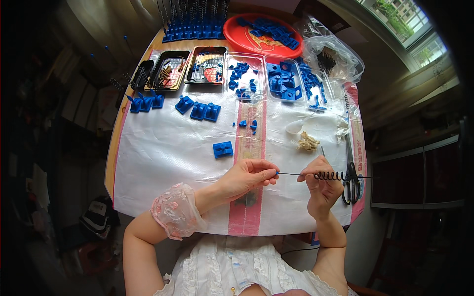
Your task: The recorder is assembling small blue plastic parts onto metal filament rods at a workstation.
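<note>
My left hand (249, 177) pinches a small blue tip (277, 172) at the left end of a thin dark rod. My right hand (322, 190) is closed round that rod, beside its black spiral section (330, 175); the rod's straight end sticks out to the right. A thin grey stick (323, 150) pokes up past the right hand, and I cannot tell whether it is held. Beyond my left hand, a square blue plastic base (222, 149) with a raised bracket lies on the white sheet. Small blue pieces (243, 124) lie loose farther off.
Black-handled scissors (351, 187) lie right of my right hand. Crumpled tan material (308, 141) is beyond it. Trays of parts (207, 83) line the back, near a red basin (229, 35) and a plastic bag (353, 64). Assembled blue bases (198, 110) stand at left.
</note>
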A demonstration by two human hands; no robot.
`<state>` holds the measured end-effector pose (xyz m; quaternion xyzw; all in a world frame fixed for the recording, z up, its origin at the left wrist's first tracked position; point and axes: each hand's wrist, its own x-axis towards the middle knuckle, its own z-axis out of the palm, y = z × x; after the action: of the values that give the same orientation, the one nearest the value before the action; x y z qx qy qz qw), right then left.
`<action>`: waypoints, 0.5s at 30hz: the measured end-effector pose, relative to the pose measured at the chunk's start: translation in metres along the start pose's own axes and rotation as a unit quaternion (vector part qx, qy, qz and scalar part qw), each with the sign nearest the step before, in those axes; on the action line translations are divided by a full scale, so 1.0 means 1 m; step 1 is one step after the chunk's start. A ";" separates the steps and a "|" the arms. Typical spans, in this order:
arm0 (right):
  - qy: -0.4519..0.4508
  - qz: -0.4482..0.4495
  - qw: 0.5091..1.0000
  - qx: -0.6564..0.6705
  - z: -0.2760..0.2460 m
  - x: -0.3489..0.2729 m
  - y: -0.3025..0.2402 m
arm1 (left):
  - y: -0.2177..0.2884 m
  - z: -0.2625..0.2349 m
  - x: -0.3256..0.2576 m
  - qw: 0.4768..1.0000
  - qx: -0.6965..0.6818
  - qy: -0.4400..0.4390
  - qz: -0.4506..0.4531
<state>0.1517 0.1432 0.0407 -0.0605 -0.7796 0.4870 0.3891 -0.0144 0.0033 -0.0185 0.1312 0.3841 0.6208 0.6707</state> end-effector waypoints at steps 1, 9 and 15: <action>0.000 0.003 1.000 -0.002 0.000 0.000 0.000 | 0.000 0.000 0.000 1.000 0.001 -0.001 0.001; -0.008 -0.012 1.000 -0.010 0.000 0.001 0.001 | -0.001 -0.001 0.000 1.000 0.002 -0.007 0.005; -0.012 -0.008 1.000 -0.008 0.000 0.002 0.000 | -0.001 -0.001 0.000 1.000 0.006 -0.004 0.005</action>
<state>0.1502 0.1437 0.0416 -0.0519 -0.7887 0.4782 0.3829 -0.0146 0.0028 -0.0198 0.1395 0.3841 0.6210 0.6688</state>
